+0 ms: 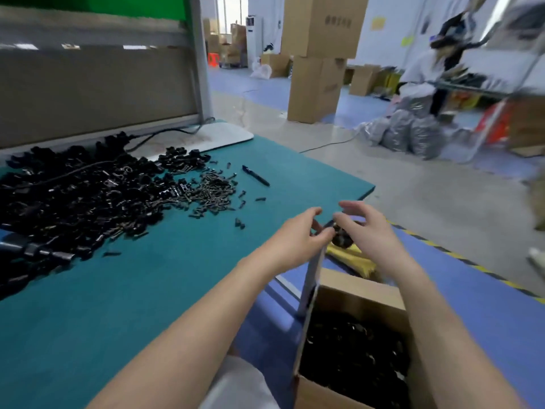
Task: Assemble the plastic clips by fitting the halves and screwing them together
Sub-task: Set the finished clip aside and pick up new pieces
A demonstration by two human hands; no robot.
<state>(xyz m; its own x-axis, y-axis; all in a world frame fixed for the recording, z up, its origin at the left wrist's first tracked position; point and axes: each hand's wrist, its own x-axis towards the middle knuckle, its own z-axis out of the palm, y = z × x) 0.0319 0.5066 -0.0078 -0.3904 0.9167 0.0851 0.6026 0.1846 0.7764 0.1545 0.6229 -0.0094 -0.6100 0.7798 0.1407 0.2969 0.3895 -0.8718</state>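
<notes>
My left hand and my right hand meet past the table's right edge, above a cardboard box. Between their fingertips sits a small black plastic clip, pinched from both sides. A large heap of black clip halves covers the left of the green table mat. Beside that heap lies a pile of dark screws. The box holds many black clips.
A black pen lies on the mat beyond the screws. A grey partition stands behind the table. A dark tool rests at the left edge. Stacked cartons, grey bags and another person are across the floor.
</notes>
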